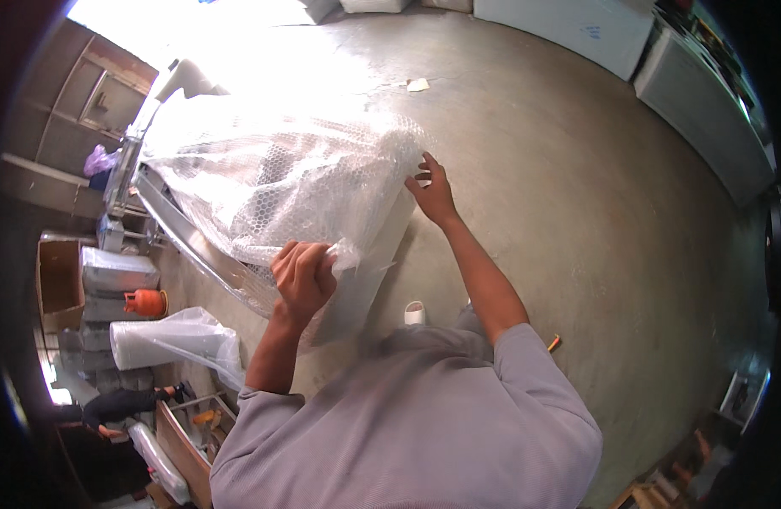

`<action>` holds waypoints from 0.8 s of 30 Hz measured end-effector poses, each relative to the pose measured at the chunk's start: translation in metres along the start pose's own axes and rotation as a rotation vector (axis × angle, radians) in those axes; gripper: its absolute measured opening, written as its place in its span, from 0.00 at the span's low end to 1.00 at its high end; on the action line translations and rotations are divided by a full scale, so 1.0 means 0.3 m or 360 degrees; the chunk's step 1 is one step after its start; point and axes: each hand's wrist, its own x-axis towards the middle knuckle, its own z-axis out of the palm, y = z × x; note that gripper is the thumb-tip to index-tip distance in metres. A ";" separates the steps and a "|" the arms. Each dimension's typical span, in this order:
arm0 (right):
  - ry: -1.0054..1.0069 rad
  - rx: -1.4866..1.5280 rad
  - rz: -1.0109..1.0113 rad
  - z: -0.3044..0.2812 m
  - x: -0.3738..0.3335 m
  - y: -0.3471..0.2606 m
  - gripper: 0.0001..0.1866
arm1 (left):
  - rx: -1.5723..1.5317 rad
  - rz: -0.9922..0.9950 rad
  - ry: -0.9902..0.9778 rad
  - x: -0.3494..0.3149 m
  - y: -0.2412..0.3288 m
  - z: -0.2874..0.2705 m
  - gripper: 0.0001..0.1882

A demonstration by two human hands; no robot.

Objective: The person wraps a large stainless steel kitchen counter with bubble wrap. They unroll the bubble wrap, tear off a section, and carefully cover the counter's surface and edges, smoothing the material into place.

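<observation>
Clear bubble wrap [301, 182] lies draped and wrinkled over a large piece with a long metal-looking edge [183, 229] on its left; the wrap hides most of its top. My left hand [304, 276] is closed in a fist on a bunched end of the wrap at the near side. At the wrap's far right corner is my right hand [435, 193], its thumb and fingers apart, fingertips at the wrap's edge. A pale flat side panel [382, 246] shows below the wrap between my hands.
A roll of bubble wrap [166, 343] lies on the floor at left, near an orange gas cylinder [145, 303] and an open cardboard box [61, 276]. Another person [119, 407] is at lower left by a wooden crate [183, 441]. Large pale panels [569, 30] stand at the back.
</observation>
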 end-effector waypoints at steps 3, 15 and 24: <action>-0.0318 0.0792 0.0273 0.014 0.048 -0.019 0.25 | 0.0001 0.0115 -0.0155 0.032 0.014 0.001 0.06; -0.0489 0.0663 0.0037 -0.066 0.047 -0.034 0.21 | 0.0039 -0.0174 -0.0364 -0.157 0.264 -0.039 0.12; -0.0452 0.0320 -0.0096 -0.120 -0.008 0.005 0.16 | 0.0081 -0.0226 -0.0576 -0.144 0.290 -0.031 0.11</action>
